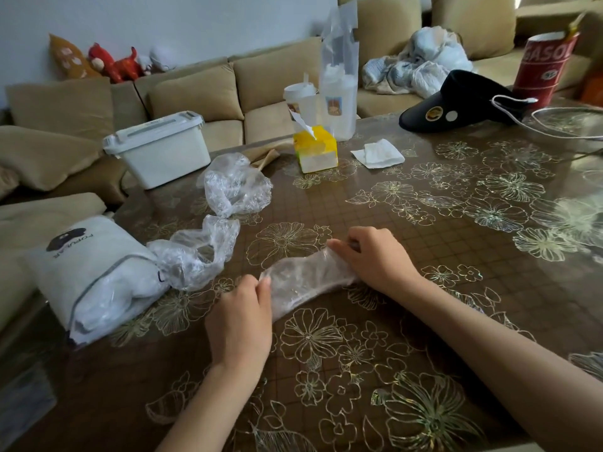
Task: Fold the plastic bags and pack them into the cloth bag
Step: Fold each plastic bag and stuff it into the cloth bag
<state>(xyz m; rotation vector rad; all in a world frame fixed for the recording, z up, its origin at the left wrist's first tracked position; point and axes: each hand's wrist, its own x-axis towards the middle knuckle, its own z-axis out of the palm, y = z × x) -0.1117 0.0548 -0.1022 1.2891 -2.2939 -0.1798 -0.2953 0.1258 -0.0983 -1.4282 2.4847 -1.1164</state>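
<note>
clear plastic bag flattened into a narrow strip (306,278), centre of frame, lying on the brown floral-patterned desk (424,223). left hand (241,318) pinches its lower-left end and right hand (375,256) holds the upper-right end with curled fingers, likely keeping it taut for a clean next fold. nearer crumpled clear bag (195,252) and farther crumpled clear bag (235,184) wait upper left, unfolded. the nearer one touches the white cloth bag (94,256) at the left edge, close for packing.
</note>
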